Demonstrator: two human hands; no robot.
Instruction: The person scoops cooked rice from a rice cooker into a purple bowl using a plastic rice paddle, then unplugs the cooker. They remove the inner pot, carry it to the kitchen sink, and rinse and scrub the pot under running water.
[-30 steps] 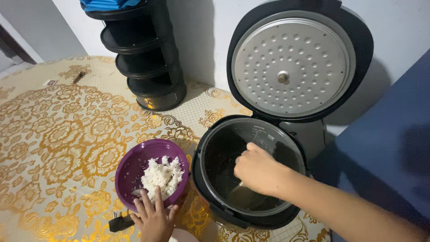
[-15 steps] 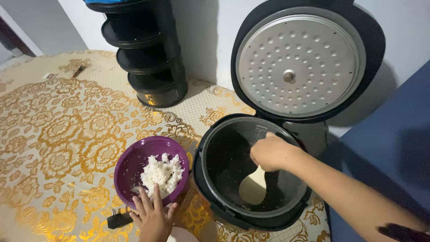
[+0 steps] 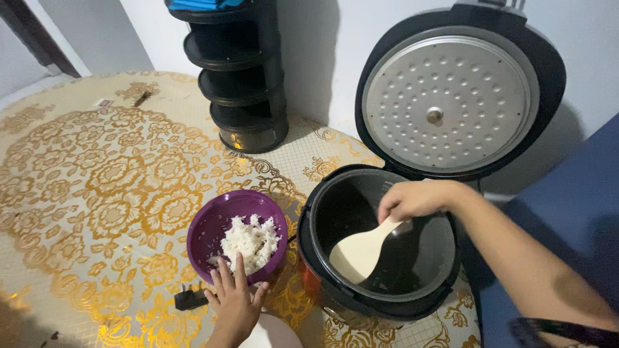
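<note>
A black rice cooker [image 3: 322, 258] stands open on the table, its round lid [image 3: 451, 96] tilted up behind it. My right hand [image 3: 416, 200] is over the pot, gripping a cream rice paddle [image 3: 361, 251] whose blade points down into the dark inner pot. To the left sits a purple bowl [image 3: 209, 229] holding a heap of white rice [image 3: 248, 241]. My left hand [image 3: 232, 299] rests fingers-spread against the bowl's near rim, steadying it.
The table wears a white cloth with gold floral print [image 3: 97, 180]. A black tiered stand [image 3: 242, 84] stands at the back by the wall. A black plug [image 3: 190, 298] lies beside my left hand. A white round object [image 3: 274, 332] shows at the bottom edge.
My right hand has lifted from deep inside the pot toward its far rim, bringing the paddle's blade into view. The left hand and bowl have stayed put.
</note>
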